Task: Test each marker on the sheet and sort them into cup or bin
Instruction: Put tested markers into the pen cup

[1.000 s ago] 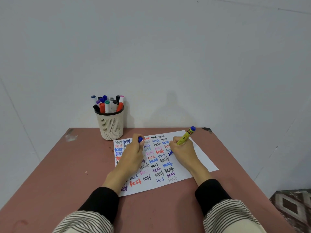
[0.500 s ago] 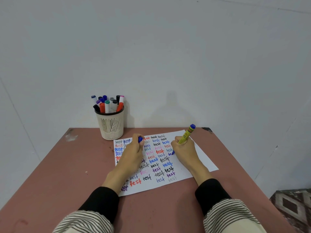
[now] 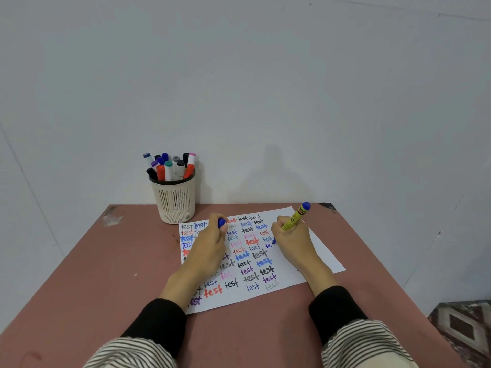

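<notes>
While the right hand (image 3: 292,241) grips a yellow marker (image 3: 295,217) with its blue tip touching the sheet (image 3: 313,243) beside a half-written blue word, the left hand (image 3: 210,245) rests on the sheet's left part, fingers curled round a blue cap (image 3: 221,223). Both hands lie apart. At the counter's (image 3: 106,274) far edge stands a cup (image 3: 175,203) full of markers.
</notes>
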The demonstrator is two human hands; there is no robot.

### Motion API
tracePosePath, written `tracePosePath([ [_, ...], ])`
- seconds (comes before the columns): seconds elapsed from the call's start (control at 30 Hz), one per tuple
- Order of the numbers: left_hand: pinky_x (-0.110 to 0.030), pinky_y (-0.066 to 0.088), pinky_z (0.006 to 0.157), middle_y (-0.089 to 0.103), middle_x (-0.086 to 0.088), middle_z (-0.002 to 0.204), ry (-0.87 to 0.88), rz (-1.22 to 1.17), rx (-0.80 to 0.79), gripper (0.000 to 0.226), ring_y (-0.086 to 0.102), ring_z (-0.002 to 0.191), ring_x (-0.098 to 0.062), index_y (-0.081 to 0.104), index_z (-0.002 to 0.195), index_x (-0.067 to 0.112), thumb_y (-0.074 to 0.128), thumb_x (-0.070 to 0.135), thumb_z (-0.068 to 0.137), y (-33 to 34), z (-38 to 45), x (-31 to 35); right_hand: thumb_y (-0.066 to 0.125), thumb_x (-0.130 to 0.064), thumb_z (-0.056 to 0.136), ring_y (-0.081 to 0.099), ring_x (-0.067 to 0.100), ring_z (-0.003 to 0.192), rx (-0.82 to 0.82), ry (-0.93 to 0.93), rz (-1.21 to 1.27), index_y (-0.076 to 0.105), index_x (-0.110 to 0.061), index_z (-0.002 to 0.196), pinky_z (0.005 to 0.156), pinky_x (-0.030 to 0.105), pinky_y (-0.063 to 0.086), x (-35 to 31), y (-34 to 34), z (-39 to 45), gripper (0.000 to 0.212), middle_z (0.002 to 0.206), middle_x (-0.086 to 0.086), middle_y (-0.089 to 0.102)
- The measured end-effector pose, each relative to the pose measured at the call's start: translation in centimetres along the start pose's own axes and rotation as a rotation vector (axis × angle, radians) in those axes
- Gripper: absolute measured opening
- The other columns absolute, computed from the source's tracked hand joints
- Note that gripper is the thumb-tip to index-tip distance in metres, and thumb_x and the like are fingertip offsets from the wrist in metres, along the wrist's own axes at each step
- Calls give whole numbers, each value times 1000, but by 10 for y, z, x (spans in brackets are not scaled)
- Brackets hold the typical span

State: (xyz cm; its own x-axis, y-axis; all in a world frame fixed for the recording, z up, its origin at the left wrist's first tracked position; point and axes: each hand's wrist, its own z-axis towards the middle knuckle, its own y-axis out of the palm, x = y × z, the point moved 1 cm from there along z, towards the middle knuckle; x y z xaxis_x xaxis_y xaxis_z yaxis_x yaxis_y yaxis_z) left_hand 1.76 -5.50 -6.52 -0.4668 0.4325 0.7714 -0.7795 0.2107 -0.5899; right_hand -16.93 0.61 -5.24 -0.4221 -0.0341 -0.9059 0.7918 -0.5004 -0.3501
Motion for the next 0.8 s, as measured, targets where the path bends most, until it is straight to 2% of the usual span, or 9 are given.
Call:
tracePosePath([
  [0.17,-23,29,49,43,2,62,6,12,5,13,34,50,-9,40,112,23,30,28,106,0,0,1,51,-1,88,20,7,47,-26,10,4,22,-20,57,52,22,23,0,0,0,47,49,-8,21],
  [0.23,-22,29,48,43,2,62,8,14,5,13,34,50,-9,40,112,23,30,29,106,0,0,1,50,-1,89,20,7,47,-17,11,11,22,-20,57,59,15,19,-2,-1,0,46,50,-6,21],
  [0.27,-22,28,48,42,2,62,8,15,6,13,34,49,-9,40,111,23,30,29,106,0,0,0,49,0,89,20,8,48,-11,10,11,22,-19,57,68,4,22,-2,-1,-1,46,51,-5,22],
  [0.3,-21,28,47,42,2,61,7,13,7,13,34,49,-9,41,111,23,30,29,106,0,0,0,49,0,89,20,8,48,-9,8,12,22,-19,57,72,24,11,-2,-1,-1,46,52,-4,22],
  [0.33,-20,28,47,42,3,61,4,12,8,13,34,49,-8,41,111,22,30,29,106,0,0,0,49,0,89,20,8,47,-10,6,10,22,-19,57,66,3,23,-2,-1,-1,46,51,-4,22],
  [0.37,-20,28,47,42,3,61,2,12,9,14,34,49,-8,41,111,22,30,29,106,0,0,0,50,0,89,20,7,47,-14,10,9,22,-20,57,55,11,19,-2,0,-1,46,50,-6,22],
  [0.47,-21,28,46,42,3,60,5,7,11,14,33,48,-8,41,111,22,30,28,106,0,0,0,51,0,88,21,5,45,-10,20,10,23,-21,55,48,18,22,-1,-1,-1,48,47,-10,22],
  [0.67,-22,30,48,44,2,63,1,0,5,14,35,50,-9,41,111,22,30,29,106,-1,0,1,51,-8,92,21,6,45,29,36,-6,22,-20,58,45,15,22,-1,-3,-2,46,50,-9,22],
  [0.8,-19,30,47,45,3,64,1,3,3,14,35,50,-8,40,112,23,30,30,106,-1,-1,1,49,-3,87,22,9,50,27,53,-36,22,-20,58,53,25,22,-3,-1,-2,44,51,-6,23],
])
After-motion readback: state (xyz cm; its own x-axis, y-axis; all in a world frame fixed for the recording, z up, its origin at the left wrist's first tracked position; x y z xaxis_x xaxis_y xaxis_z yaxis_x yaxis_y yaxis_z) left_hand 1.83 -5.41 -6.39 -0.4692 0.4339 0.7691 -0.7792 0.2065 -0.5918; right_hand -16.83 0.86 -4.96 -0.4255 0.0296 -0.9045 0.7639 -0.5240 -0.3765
